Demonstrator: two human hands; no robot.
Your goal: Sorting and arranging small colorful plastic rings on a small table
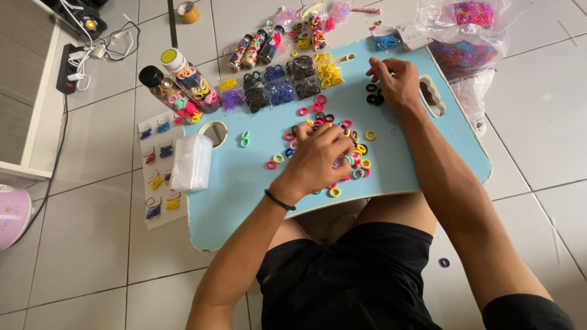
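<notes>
A light blue lap tray (pixel 244 183) lies across my legs. A heap of small coloured hair ties (pixel 358 150) sits in its middle. My left hand (pixel 318 156) rests on that heap, fingers curled among the rings; whether it holds one I cannot tell. It wears a black band at the wrist. My right hand (pixel 396 82) reaches to the tray's far side and touches a small cluster of black hair ties (pixel 373 96). Two green ties (pixel 244 139) lie apart at the left. Sorted packets of ties (pixel 281 85) line the far edge.
Two clear tubes of ties (pixel 180 88) lie at the tray's far left. A stack of clear bags (pixel 191 162) and cards with ties (pixel 158 168) sit on the tiled floor. Plastic bags of ties (pixel 465 36) are at the far right. A power strip (pixel 72 64) lies far left.
</notes>
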